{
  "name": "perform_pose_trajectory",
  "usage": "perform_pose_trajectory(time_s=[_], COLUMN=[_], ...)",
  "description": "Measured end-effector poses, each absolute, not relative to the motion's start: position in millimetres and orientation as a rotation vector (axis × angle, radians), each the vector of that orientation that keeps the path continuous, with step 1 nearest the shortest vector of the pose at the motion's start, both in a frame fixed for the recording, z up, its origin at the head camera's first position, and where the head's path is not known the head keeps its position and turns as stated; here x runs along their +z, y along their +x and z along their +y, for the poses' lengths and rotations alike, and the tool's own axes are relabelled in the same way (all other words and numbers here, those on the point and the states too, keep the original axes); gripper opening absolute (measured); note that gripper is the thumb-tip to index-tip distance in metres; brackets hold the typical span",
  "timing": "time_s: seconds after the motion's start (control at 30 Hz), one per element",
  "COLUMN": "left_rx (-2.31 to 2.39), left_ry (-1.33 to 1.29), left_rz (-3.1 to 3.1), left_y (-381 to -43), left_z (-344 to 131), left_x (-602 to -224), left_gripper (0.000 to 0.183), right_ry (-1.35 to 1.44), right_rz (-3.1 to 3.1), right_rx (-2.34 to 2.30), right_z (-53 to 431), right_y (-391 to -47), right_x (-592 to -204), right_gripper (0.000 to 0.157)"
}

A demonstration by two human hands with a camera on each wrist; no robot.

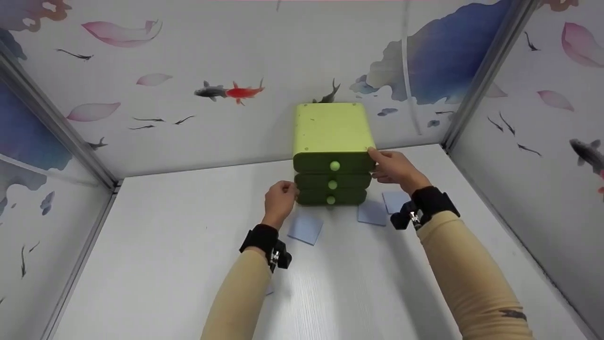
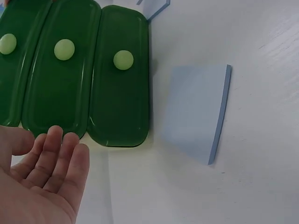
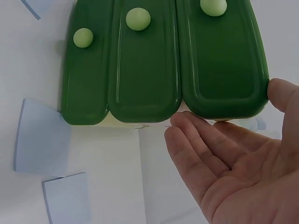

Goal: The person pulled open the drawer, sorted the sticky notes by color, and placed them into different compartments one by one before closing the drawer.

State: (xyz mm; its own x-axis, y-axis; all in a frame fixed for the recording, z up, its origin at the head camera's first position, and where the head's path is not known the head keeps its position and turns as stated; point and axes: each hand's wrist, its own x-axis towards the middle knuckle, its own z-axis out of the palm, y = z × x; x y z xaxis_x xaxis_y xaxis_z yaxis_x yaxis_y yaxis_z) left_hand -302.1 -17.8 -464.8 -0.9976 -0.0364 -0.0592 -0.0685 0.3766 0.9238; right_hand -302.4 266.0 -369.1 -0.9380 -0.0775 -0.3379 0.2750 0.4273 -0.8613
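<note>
A small green drawer box with three dark green drawer fronts and round light-green knobs stands upright near the back wall. All its drawers look closed. My left hand is at the box's left side, its slightly bent fingers by the drawer edges; whether they touch is unclear. On the opposite side, my right hand has its thumb at the top front corner and its fairly straight fingers along the side wall. Neither palm wraps around the box.
Thin light-blue square pads lie on the white table: one pad by the box's left front, another pad at its right front, and a third pad partly behind my right wrist. A pad edge shows beside my left sleeve. Patterned walls enclose the table.
</note>
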Motion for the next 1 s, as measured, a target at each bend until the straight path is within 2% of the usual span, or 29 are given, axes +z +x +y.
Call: perform_pose_trajectory(time_s=[0.23, 0.57, 0.77, 1.0], left_rx=[1.587, 1.668, 1.719, 1.816], left_ry=[-0.031, -0.036, -0.057, -0.103], left_rz=[2.499, 2.341, 2.290, 2.121], left_y=[-296, -288, -295, -308], left_z=[-3, 38, 54, 61], left_x=[-486, -513, -523, -528], left_gripper=[0.031, 0.032, 0.034, 0.045], right_ry=[0.198, 0.289, 0.295, 0.300], right_rz=[2.373, 2.364, 2.360, 2.376], right_rx=[-1.555, -1.499, -1.485, -1.455], right_z=[269, 273, 272, 268], right_y=[-304, -307, -308, -313], right_x=[-371, -373, -370, -368], right_gripper=[0.082, 0.087, 0.085, 0.081])
